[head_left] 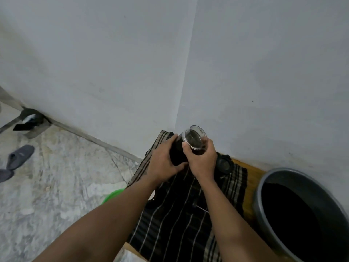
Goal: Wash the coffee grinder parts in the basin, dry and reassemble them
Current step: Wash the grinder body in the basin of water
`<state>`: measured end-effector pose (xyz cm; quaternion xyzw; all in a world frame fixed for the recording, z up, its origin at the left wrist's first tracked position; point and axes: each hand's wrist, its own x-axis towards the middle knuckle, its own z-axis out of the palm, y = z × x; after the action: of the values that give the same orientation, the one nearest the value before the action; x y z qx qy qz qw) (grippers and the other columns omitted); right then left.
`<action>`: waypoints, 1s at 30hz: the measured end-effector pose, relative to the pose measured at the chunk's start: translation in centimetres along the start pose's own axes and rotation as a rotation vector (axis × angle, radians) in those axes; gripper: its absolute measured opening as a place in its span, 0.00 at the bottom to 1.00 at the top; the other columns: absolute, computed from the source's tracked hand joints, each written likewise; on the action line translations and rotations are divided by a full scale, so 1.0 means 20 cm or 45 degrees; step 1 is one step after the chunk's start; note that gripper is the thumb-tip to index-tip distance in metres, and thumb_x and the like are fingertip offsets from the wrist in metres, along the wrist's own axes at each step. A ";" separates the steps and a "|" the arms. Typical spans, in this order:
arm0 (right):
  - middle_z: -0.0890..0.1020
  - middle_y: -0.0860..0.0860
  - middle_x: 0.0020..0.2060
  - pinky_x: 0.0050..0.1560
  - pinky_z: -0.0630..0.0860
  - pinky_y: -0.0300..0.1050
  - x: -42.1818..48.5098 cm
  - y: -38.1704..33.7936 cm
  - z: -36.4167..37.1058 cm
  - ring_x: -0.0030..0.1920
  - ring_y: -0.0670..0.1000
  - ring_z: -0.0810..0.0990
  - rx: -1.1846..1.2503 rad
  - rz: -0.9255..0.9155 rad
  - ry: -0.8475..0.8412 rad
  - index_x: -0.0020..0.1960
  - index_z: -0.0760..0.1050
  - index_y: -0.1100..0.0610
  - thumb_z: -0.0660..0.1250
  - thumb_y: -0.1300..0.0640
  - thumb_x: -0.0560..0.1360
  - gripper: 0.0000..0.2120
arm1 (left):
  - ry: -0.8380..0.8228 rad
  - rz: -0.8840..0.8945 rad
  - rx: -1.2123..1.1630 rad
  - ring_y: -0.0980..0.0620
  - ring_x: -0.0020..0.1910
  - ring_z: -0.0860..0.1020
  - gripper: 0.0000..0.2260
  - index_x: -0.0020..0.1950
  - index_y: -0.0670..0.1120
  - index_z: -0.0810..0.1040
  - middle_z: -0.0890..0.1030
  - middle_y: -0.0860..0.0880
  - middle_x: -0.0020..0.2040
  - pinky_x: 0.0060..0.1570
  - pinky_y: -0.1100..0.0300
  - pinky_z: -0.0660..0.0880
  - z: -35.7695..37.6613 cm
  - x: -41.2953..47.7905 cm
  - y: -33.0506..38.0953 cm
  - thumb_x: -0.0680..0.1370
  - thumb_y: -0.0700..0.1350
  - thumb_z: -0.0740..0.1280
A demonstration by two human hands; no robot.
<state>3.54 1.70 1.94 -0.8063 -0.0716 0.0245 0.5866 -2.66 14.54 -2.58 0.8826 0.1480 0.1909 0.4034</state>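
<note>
Gripping the black grinder body [176,155], the left hand [162,163] held it over the striped cloth [179,214]; the right hand [203,160] clasped its clear cup [194,138] (another black part [224,164] lay just beside). A grey basin [283,175] sat on the worktop [253,178] to the right.

Grey slipper [20,156] on marble floor [66,176]; green tub [113,195] partly hidden.

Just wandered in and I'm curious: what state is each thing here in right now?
left hand: grips the black grinder body.
right hand: holds the clear cup.
black grinder body: held tilted over the striped cloth.
clear cup: at the body's top end; seated or not, cannot tell.
round black part: lying loose on the cloth.
striped cloth: spread over the wooden table.
basin: upright, inside too dark to read.
</note>
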 end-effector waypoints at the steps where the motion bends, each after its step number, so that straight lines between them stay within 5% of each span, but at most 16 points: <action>1: 0.83 0.44 0.48 0.46 0.78 0.33 0.01 -0.03 -0.05 0.48 0.40 0.82 0.030 -0.028 0.045 0.57 0.76 0.52 0.77 0.39 0.65 0.26 | 0.004 0.022 0.007 0.52 0.68 0.75 0.45 0.78 0.49 0.65 0.76 0.51 0.71 0.68 0.56 0.71 0.01 0.01 0.06 0.66 0.55 0.81; 4: 0.81 0.43 0.46 0.42 0.75 0.27 0.05 -0.09 -0.26 0.45 0.36 0.81 0.090 -0.084 0.197 0.54 0.76 0.53 0.74 0.39 0.67 0.24 | -0.044 0.127 0.027 0.51 0.65 0.76 0.46 0.79 0.51 0.63 0.77 0.51 0.69 0.64 0.53 0.75 0.08 0.07 0.32 0.66 0.54 0.81; 8: 0.80 0.45 0.43 0.40 0.73 0.26 0.12 -0.08 -0.62 0.39 0.32 0.79 0.198 -0.079 0.414 0.51 0.75 0.57 0.74 0.54 0.75 0.11 | -0.109 0.294 0.159 0.50 0.62 0.78 0.44 0.78 0.53 0.62 0.78 0.52 0.67 0.59 0.51 0.77 0.25 0.12 0.65 0.66 0.56 0.79; 12: 0.83 0.47 0.45 0.47 0.82 0.47 0.16 0.03 -1.04 0.44 0.44 0.82 0.277 0.024 0.582 0.51 0.77 0.54 0.71 0.52 0.76 0.07 | -0.220 0.384 0.241 0.50 0.58 0.79 0.40 0.74 0.53 0.65 0.78 0.53 0.65 0.55 0.49 0.79 0.54 0.09 1.00 0.66 0.59 0.77; 16: 0.84 0.51 0.50 0.57 0.80 0.51 0.12 0.28 -1.36 0.50 0.49 0.83 0.394 0.184 0.696 0.54 0.79 0.53 0.70 0.51 0.77 0.08 | -0.399 0.466 0.371 0.47 0.57 0.80 0.42 0.75 0.53 0.63 0.79 0.51 0.63 0.54 0.47 0.79 0.87 -0.01 1.20 0.67 0.65 0.75; 19: 0.84 0.52 0.53 0.54 0.83 0.58 0.08 0.51 -1.55 0.53 0.54 0.84 0.540 0.495 0.633 0.58 0.79 0.55 0.71 0.45 0.77 0.16 | -0.586 0.484 0.529 0.45 0.58 0.80 0.43 0.76 0.51 0.63 0.78 0.49 0.65 0.54 0.49 0.80 1.08 -0.08 1.27 0.68 0.70 0.72; 23: 0.86 0.55 0.53 0.40 0.84 0.50 0.03 0.74 -1.75 0.50 0.58 0.86 0.717 0.812 0.346 0.62 0.78 0.56 0.71 0.44 0.77 0.21 | -0.840 0.419 0.680 0.45 0.61 0.79 0.42 0.76 0.50 0.63 0.76 0.47 0.67 0.57 0.50 0.78 1.31 -0.12 1.29 0.70 0.68 0.72; 30: 0.82 0.57 0.52 0.50 0.82 0.52 0.07 0.97 -1.88 0.52 0.59 0.82 0.502 1.180 -0.017 0.69 0.73 0.59 0.72 0.31 0.69 0.39 | -1.154 0.166 0.846 0.43 0.58 0.78 0.41 0.73 0.48 0.66 0.74 0.46 0.65 0.56 0.47 0.79 1.54 -0.13 1.25 0.68 0.65 0.76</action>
<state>11.17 -39.34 -4.79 -0.6271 0.2963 0.3006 0.6546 11.75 -22.56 -2.40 0.9631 -0.0429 -0.2396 0.1147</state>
